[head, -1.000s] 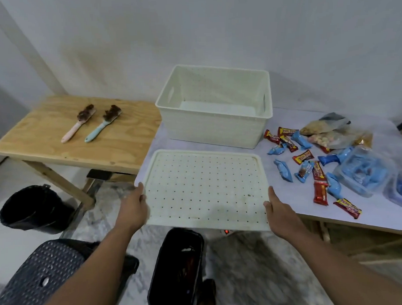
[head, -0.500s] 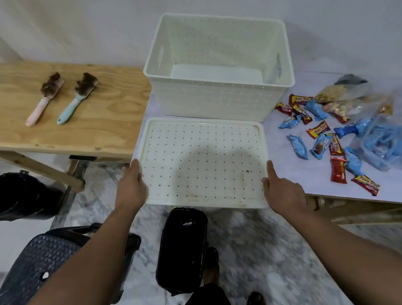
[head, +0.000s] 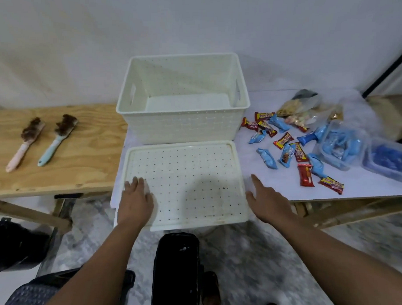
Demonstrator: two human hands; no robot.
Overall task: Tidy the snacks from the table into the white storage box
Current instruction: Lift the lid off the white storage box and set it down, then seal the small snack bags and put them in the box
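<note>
1. Current state. The white storage box (head: 182, 100) stands uncovered at the back of the white table (head: 276, 190), and nothing lies in it. Its perforated lid (head: 185, 182) lies flat directly in front of it, with the near edge overhanging the table edge.

2. Hands. My left hand (head: 135, 200) rests flat on the lid's near-left corner, fingers straight. My right hand (head: 264, 202) lies beside the lid's right edge, fingers extended and holding nothing; I cannot tell whether it touches the rim.

3. Task items. The wrapped snacks (head: 293, 149), red bars and blue packets, lie scattered on the table to the right of the box and lid, well apart from my left hand. Behind them sit clear bags of loose snacks (head: 301, 112) and clear plastic tubs (head: 343, 145) with blue contents.

4. Step in hand, as I judge it: start loading.
   a. I first push the lid fully onto the table, since the overhang could tip it off.
   b. I reach with the right hand, as it is nearer to the snacks.
   c. I gather several small wrappers per grasp and release them low inside the box.
   d. I lift the soft bags from underneath, because squeezing may crush the contents.

5. Not part of the task: two brushes (head: 44, 139) on the wooden bench (head: 82, 170) to the left.
</note>
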